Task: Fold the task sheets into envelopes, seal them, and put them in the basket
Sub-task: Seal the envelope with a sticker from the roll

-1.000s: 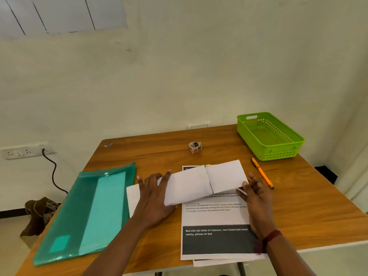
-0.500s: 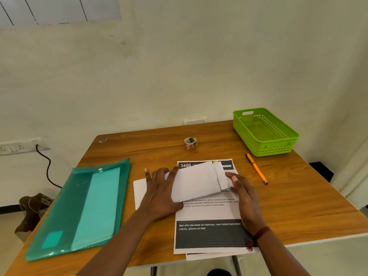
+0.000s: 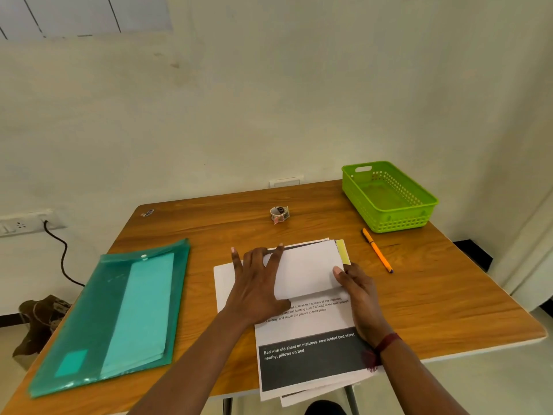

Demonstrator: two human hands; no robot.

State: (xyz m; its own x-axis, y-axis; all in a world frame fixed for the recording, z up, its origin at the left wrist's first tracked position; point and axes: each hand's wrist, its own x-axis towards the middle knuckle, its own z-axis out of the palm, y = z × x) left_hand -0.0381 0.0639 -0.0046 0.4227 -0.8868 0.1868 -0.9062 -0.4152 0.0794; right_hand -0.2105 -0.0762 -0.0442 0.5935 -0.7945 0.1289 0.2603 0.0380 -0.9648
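Note:
A white sheet folded into a rectangle (image 3: 305,271) lies on top of a stack of printed task sheets (image 3: 308,354) near the table's front edge. My left hand (image 3: 257,283) rests flat on the folded sheet's left part, fingers spread. My right hand (image 3: 356,289) presses straight fingers on its right edge, beside a yellow strip (image 3: 342,251). The green basket (image 3: 389,220) stands at the far right corner with nothing inside.
A teal plastic folder (image 3: 119,313) lies on the left of the wooden table (image 3: 449,301). A small tape roll (image 3: 279,213) sits at the back middle. An orange pen (image 3: 377,254) lies between the papers and the basket.
The sheet's right flap has been folded over leftward and now lies flat. My right hand moved in to press on the new fold; my left hand stayed on the sheet.

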